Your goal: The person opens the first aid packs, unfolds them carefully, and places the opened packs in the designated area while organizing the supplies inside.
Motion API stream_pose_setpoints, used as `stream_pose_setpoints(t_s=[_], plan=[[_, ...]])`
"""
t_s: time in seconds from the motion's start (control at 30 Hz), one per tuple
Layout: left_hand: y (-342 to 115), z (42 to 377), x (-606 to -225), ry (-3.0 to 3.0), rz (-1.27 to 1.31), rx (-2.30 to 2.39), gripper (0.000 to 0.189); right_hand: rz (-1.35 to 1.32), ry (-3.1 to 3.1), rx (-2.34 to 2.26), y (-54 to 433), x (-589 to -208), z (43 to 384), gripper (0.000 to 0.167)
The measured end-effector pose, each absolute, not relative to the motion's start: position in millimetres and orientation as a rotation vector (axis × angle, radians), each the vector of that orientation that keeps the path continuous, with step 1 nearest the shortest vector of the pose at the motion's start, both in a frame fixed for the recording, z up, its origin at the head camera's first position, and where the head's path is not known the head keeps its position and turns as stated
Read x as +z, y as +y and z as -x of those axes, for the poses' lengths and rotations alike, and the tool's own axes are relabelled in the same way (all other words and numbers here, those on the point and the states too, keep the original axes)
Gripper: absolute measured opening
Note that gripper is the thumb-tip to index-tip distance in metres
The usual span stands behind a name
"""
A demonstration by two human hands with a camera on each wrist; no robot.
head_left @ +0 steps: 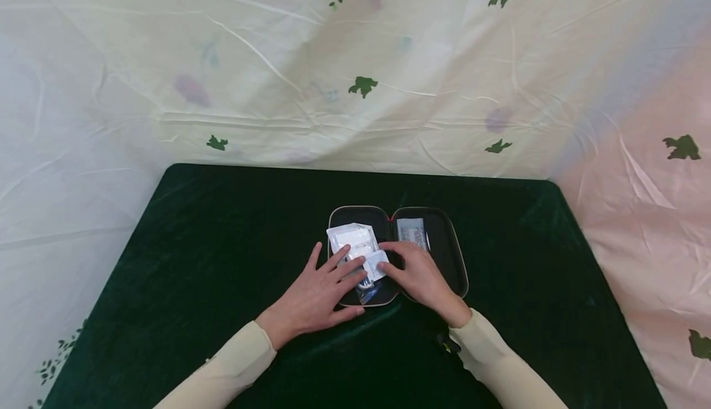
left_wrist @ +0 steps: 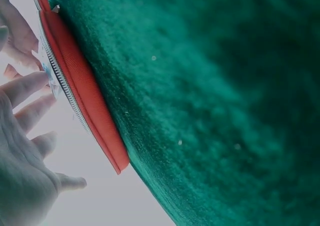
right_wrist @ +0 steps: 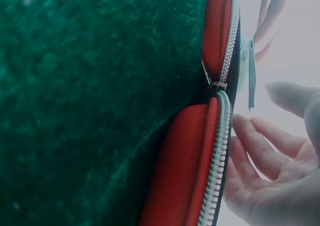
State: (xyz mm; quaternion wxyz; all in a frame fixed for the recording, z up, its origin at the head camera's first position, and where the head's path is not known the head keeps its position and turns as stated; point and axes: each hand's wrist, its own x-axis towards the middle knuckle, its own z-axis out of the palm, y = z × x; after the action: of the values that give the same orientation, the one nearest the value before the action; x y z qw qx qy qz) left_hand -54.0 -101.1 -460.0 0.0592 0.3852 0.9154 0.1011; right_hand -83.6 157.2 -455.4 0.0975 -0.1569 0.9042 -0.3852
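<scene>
A zip case lies unfolded flat, its dark lining [head_left: 452,261] facing up; its red outside [left_wrist: 85,80] and zipper teeth show in both wrist views. White packets [head_left: 349,235] fill much of its left half, with a smaller white packet [head_left: 376,264] on top and a shiny clear-and-blue wrapper [head_left: 366,295] below. Over these my left hand [head_left: 316,295] is spread, fingertips at the packets. My right hand [head_left: 419,273] reaches across the hinge, thumb and forefinger apart at the small packet's right edge. Beyond that hand, a grey printed packet [head_left: 411,231] sits in the right half.
The case stands on a table under dark green velvet cloth [head_left: 233,224]. A small dark object [head_left: 447,343] lies by my right sleeve. Pale curtains [head_left: 422,119] with green leaf prints hang behind the table and at both sides.
</scene>
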Motion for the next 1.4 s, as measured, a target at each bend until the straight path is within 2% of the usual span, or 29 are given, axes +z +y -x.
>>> stream_pose_setpoints(t_s=[0.47, 0.77, 1.4], plan=[[-96.0, 53.8, -458.6, 2.789, -1.187, 0.305, 0.071, 0.39, 2.655, -1.286, 158.1, -453.5, 81.2, 0.032], [-92.1, 56.2, -458.0, 2.805, -1.185, 0.339, 0.075, 0.233, 2.604, -1.369, 166.2, -448.3, 80.2, 0.031], [-70.0, 60.1, -455.8, 2.781, -1.234, 0.393, 0.074, 0.132, 2.657, -1.452, 197.8, -446.8, 76.5, 0.029]])
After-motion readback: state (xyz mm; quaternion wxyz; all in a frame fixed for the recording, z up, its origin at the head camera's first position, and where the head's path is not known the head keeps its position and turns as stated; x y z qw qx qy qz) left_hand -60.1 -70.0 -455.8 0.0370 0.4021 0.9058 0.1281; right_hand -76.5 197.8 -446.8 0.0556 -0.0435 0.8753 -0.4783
